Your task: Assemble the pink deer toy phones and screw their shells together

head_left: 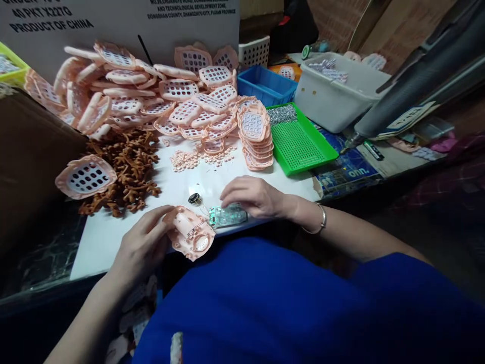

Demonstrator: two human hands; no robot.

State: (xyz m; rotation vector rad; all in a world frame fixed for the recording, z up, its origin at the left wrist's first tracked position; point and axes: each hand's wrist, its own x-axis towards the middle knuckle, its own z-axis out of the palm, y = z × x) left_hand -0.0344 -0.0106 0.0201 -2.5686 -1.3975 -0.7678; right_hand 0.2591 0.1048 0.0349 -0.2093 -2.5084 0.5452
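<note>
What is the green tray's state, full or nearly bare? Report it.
Nearly bare. The green tray shows open perforated floor; only a patch of small silvery parts fills its far end.

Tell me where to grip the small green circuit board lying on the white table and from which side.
Pinch the small green circuit board by its long edges, coming from above on its right end. It lies flat; the right hand already rests there, while thin wires and the pink plastic shell in the left hand crowd its left end.

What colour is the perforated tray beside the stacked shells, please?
Bright green; the perforated tray shows best in the head view.
</note>
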